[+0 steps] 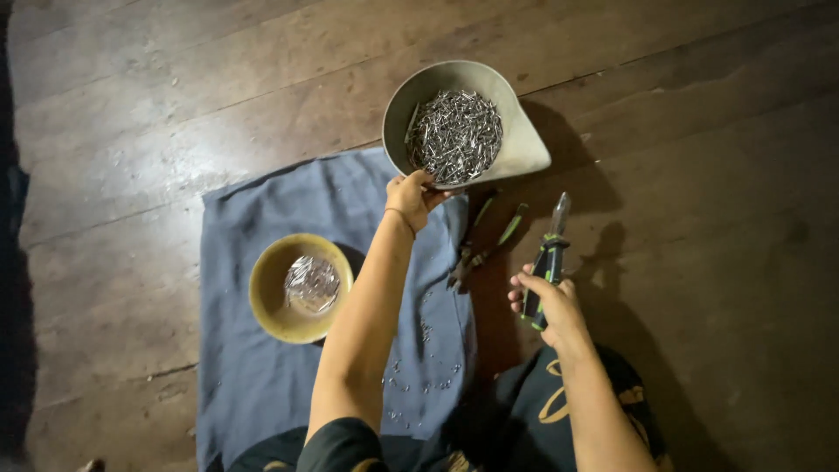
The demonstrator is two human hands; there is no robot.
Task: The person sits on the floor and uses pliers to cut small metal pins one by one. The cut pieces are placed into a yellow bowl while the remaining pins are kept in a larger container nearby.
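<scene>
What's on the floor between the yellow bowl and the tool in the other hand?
In the head view, the blue cloth, the left forearm, and a second pair of pliers lie there.

A grey scoop-shaped pan heaped with small metal pins touches the left hand; black-and-green pliers stand upright in the right hand.

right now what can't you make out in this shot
- Left hand fingertips: head view, curled over the pan rim into the metal bits; any grip hidden.
- Bits: too small to identify.
- Yellow bowl contents: shiny, blurred.
- Right hand tool: handle end hidden by the fingers.
- Pliers: head lost in shadow.
</scene>
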